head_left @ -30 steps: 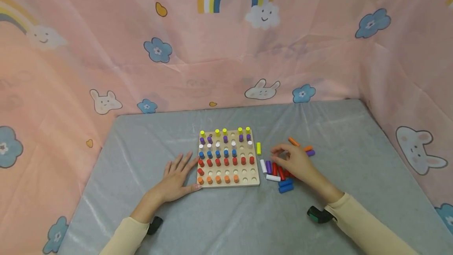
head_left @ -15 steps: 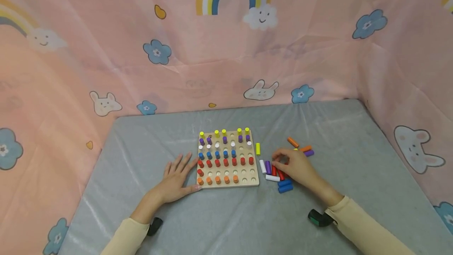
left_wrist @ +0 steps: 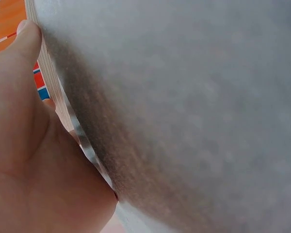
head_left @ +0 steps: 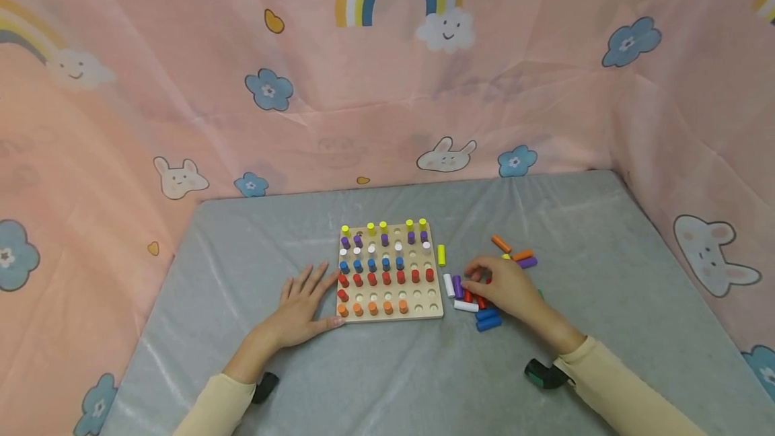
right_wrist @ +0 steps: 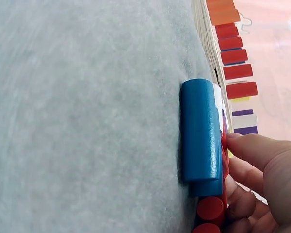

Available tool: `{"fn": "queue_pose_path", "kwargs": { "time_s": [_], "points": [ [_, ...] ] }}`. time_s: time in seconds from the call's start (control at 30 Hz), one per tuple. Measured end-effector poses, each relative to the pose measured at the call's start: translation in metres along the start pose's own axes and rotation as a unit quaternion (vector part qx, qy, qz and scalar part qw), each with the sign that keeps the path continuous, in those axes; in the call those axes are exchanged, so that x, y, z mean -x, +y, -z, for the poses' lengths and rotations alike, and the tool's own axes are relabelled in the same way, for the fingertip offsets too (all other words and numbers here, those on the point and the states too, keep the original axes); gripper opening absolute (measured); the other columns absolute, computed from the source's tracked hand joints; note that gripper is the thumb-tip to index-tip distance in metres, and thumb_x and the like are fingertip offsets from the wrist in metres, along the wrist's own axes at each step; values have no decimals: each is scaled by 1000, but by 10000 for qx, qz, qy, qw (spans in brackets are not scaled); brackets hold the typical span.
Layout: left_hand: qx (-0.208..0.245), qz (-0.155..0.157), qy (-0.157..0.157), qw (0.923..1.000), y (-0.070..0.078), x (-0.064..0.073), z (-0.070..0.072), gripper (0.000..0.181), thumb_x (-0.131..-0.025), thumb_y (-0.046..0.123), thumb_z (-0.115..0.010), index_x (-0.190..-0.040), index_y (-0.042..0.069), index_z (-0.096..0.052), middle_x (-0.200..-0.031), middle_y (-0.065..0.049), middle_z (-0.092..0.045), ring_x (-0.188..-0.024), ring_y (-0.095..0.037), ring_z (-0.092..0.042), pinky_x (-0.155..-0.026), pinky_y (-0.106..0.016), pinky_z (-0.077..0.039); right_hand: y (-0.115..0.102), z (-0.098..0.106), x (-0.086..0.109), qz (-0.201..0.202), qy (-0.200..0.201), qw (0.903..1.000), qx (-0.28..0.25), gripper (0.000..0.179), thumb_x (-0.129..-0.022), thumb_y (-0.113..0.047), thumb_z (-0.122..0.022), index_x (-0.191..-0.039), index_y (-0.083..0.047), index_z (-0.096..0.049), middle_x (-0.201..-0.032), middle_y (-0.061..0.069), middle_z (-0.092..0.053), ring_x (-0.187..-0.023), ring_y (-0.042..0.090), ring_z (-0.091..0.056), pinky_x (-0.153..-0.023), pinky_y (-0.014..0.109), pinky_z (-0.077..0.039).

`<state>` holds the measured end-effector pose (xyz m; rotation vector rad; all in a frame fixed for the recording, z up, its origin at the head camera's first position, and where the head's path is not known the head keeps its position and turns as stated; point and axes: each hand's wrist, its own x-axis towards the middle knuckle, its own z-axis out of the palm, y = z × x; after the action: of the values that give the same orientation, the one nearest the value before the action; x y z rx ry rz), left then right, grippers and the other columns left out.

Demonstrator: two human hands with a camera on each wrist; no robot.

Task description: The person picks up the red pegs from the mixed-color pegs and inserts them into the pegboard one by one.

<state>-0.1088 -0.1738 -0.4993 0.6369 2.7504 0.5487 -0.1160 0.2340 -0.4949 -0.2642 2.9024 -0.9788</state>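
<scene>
A wooden pegboard (head_left: pixel 375 320) bears coloured pegs in rows of yellow, purple, white, blue, red and orange. My left hand (head_left: pixel 303 311) lies flat with its fingers spread, index fingertip and thumb at the board's left edge; the left wrist view shows that thumb (left_wrist: pixel 26 41) over the board's side. Right of the board, my right hand (head_left: pixel 502 286) reaches into loose pegs with bent fingers. Its thumb tip is right at a red peg (head_left: pixel 468 296), beside a purple peg (head_left: pixel 458 286). I cannot tell whether it pinches one. Blue pegs (right_wrist: pixel 200 128) lie in front.
White pegs (head_left: pixel 449 286) and a yellow peg (head_left: pixel 441 255) lie near the board's right edge. Behind the right hand are orange pegs (head_left: pixel 501 243) and another purple peg (head_left: pixel 528 262). A grey cloth (head_left: pixel 387 382) covers the table; pink printed fabric (head_left: pixel 363 106) hangs behind.
My right hand has shifted slightly down toward the red and purple pegs, its thumb now overlapping the end of a red one. The left hand and pegboard stay in place.
</scene>
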Motion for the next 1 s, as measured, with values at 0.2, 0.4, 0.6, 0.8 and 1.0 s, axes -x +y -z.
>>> {"fn": "queue_pose_path", "kwargs": {
  "time_s": [0.2,0.4,0.6,0.8,1.0],
  "points": [
    [108,69,-44,9999,-1,0,-2,91,-88,58,-65,-160,24,-20,-169,-8,-9,-155,-39,-2,-117,-70,-3,-2,-1,0,-47,-13,10000,72,18,-85,-30,-78,-95,-15,-72,-76,-6,-65,-62,8,-49,-55,21,-38],
    [191,-127,171,9996,-1,1,-2,91,-87,63,-62,-159,24,-23,-167,-13,-15,-153,-43,-7,-115,-73,-4,-2,0,0,-96,-20,9997,230,22,-86,-32,-77,-97,-14,-72,-69,-6,-59,-62,9,-49,-55,21,-37],
    [146,-188,248,9994,0,2,-1,90,-87,63,-62,-159,24,-24,-166,-15,-17,-152,-44,-10,-113,-74,-6,-3,-1,0,-124,-60,9997,208,22,-85,-31,-78,-96,-13,-72,-69,-5,-61,-60,8,-48,-54,21,-37],
    [3,6,27,10000,0,2,1,91,-88,57,-65,-160,23,-20,-168,-12,-12,-154,-42,-6,-115,-72,-6,-4,-2,0,-97,127,9998,115,17,-85,-26,-78,-93,-12,-72,-70,-4,-64,-60,7,-50,-54,22,-38],
    [17,-3,-19,10000,-1,0,0,91,-89,58,-64,-160,25,-18,-169,-10,-10,-155,-41,-5,-116,-71,-5,-4,-3,0,-157,236,9995,123,19,-85,-29,-77,-93,-13,-72,-73,-4,-66,-63,7,-52,-56,21,-39]
  ]
}}
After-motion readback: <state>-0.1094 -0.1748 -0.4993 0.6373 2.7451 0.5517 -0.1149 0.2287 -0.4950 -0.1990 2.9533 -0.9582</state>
